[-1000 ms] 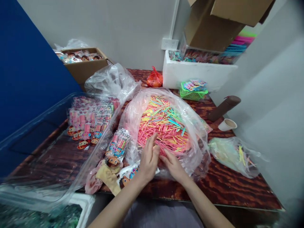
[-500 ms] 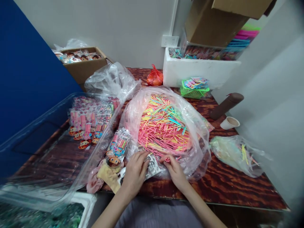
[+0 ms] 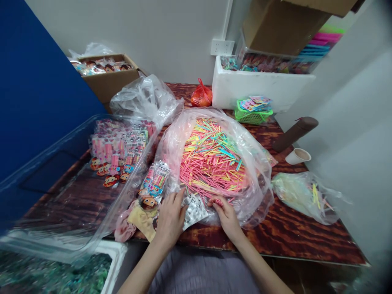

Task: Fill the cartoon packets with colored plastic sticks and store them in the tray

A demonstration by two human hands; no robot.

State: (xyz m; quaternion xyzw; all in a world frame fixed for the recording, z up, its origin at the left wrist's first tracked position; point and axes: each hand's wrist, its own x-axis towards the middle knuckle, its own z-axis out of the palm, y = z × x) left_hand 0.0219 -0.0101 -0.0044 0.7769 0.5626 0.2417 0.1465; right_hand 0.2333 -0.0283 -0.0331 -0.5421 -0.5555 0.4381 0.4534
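A large clear plastic bag (image 3: 257, 163) lies open on the wooden table (image 3: 294, 232), full of thin coloured sticks (image 3: 211, 159), mostly pink. My left hand (image 3: 170, 218) rests at the bag's near edge, fingers curled on a small clear printed packet (image 3: 193, 208). My right hand (image 3: 226, 214) is beside it, pinching a small bunch of pink sticks (image 3: 218, 201) end-on. A filled packet with a cartoon face (image 3: 153, 185) lies just left of my left hand, over a yellow and pink cloth (image 3: 137, 220).
A clear bin (image 3: 45, 171) on the left holds several filled packets (image 3: 119, 151). A smaller bag of sticks (image 3: 303, 196), a paper cup (image 3: 298, 155) and a brown cylinder (image 3: 294, 132) lie on the right. White foam box (image 3: 260, 87), green basket (image 3: 252, 114), orange bag (image 3: 200, 96), cardboard box (image 3: 107, 79) stand behind.
Both hands drew back from the pile of sticks to the bag's near edge. The left hand now lies on the printed packet, and the right now pinches a bunch of pink sticks.
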